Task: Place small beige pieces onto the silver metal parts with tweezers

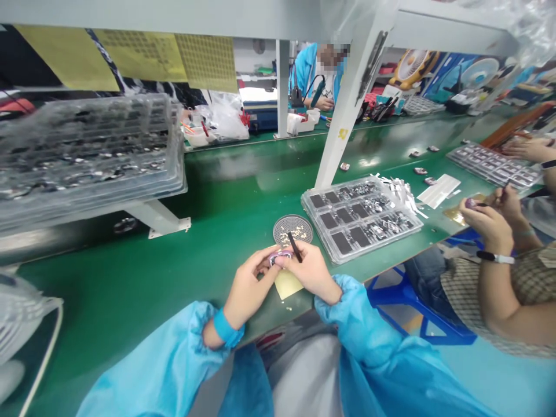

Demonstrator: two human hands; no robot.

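Note:
Both hands meet over the near edge of the green bench. My left hand (251,285) has its fingers wrapped round a small purple and white part (281,255). My right hand (311,271) is closed on a black pen-like tool (295,247), which slants up to the left, and its thumb rests on the purple part. Beneath the hands lies a yellow sheet (287,285). Just beyond them is a round dark dish (293,225) with small pale pieces in it. A clear compartment tray (369,250) with black squares and small shiny parts stands to the right.
Stacked clear trays (93,191) stand on a raised shelf at the left. A white post (343,124) rises behind the compartment tray. White strips (402,194) lie beside that tray. At the right, a seated person's hands (490,223) hold small items. Another person sits across the bench.

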